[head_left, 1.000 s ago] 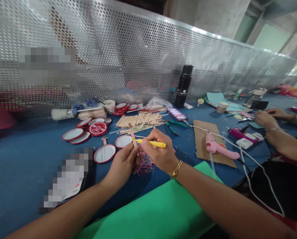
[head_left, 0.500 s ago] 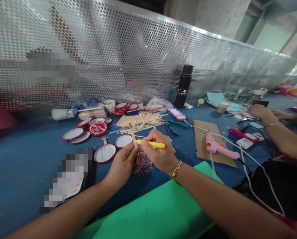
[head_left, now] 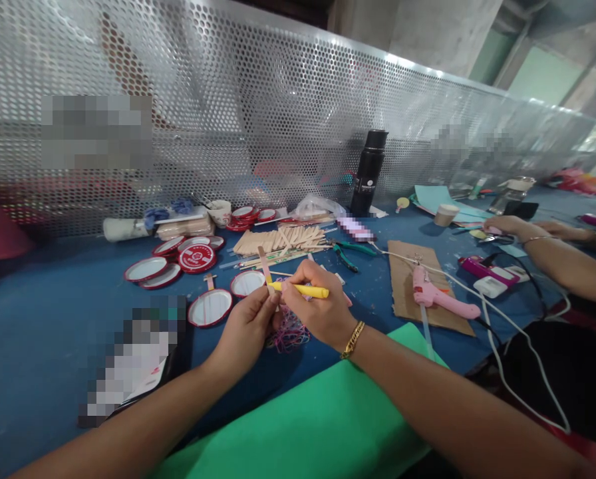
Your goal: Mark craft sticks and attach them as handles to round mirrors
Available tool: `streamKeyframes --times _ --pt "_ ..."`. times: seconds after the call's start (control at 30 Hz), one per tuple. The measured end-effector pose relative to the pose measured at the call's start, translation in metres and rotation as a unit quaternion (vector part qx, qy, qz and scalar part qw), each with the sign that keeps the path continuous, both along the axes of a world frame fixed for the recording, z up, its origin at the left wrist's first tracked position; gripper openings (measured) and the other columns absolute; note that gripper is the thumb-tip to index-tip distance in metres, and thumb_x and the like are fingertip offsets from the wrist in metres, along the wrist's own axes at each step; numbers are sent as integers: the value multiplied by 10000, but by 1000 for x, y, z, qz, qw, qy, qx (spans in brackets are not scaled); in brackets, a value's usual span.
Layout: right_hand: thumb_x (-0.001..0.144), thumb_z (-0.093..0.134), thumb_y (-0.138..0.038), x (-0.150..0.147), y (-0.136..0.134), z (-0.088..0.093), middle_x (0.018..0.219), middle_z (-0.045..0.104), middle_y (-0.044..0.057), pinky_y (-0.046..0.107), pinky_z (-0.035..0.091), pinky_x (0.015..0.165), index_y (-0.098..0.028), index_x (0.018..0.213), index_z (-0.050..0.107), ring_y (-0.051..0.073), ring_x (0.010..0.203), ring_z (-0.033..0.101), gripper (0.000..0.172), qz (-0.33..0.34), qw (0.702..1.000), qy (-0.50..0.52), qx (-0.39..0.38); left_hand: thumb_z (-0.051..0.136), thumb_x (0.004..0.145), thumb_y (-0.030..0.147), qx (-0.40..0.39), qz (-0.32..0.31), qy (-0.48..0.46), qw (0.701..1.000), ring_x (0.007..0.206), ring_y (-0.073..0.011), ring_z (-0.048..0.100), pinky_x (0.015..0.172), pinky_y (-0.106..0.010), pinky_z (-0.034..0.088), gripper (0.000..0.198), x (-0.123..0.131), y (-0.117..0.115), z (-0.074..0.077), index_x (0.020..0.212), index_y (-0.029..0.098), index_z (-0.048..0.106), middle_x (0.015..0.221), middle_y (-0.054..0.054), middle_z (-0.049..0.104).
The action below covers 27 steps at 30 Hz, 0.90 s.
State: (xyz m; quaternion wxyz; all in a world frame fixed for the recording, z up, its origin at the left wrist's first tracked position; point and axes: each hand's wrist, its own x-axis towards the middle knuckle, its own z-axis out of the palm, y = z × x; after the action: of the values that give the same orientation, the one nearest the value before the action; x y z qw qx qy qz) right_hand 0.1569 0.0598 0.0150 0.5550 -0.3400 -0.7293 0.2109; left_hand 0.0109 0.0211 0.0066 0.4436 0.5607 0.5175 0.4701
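Observation:
My left hand (head_left: 251, 319) pinches a wooden craft stick (head_left: 265, 265) that points up and away from me, with pinkish colour on it. In my right hand (head_left: 318, 309) is a yellow marker pen (head_left: 308, 290), its tip against the stick, where a yellow patch shows. Tangled pink and purple thread (head_left: 291, 336) lies on the table under my hands. Just left of them are a jar lid (head_left: 248, 283) and another lid (head_left: 211, 307) with a stick at its far edge.
Behind lie a heap of craft sticks (head_left: 298, 239), red lids (head_left: 197, 258) and green-handled pliers (head_left: 348, 258). A black bottle (head_left: 369, 176) stands near the perforated metal screen (head_left: 288, 120). To the right, a pink glue gun (head_left: 442, 299) rests on cardboard (head_left: 402, 279); beyond, a co-worker's hands (head_left: 507, 226).
The marker and my right hand have shifted very slightly left, the tip still at the stick. My left hand keeps its grip. The co-worker's near hand has moved a little left.

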Motion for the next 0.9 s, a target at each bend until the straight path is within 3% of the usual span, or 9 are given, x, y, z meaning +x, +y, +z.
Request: streamKeyframes --times 0.7,0.9 --pt "857 577 -260 3 2 1 608 541 -42 271 387 589 -235 663 493 129 568 496 213 -16 1000 -2 7 612 858 627 1 8 -9 1000 462 -87 341 423 -211 243 466 0 1 -2 695 200 524 551 52 470" --pt "849 602 -259 0 0 0 616 587 -41 267 403 603 -235 689 515 132 585 528 183 5 1000 4 1 613 857 625 5 2 -9 1000 470 -89 341 431 -217 257 471 0 1 -3 676 202 511 552 54 456"
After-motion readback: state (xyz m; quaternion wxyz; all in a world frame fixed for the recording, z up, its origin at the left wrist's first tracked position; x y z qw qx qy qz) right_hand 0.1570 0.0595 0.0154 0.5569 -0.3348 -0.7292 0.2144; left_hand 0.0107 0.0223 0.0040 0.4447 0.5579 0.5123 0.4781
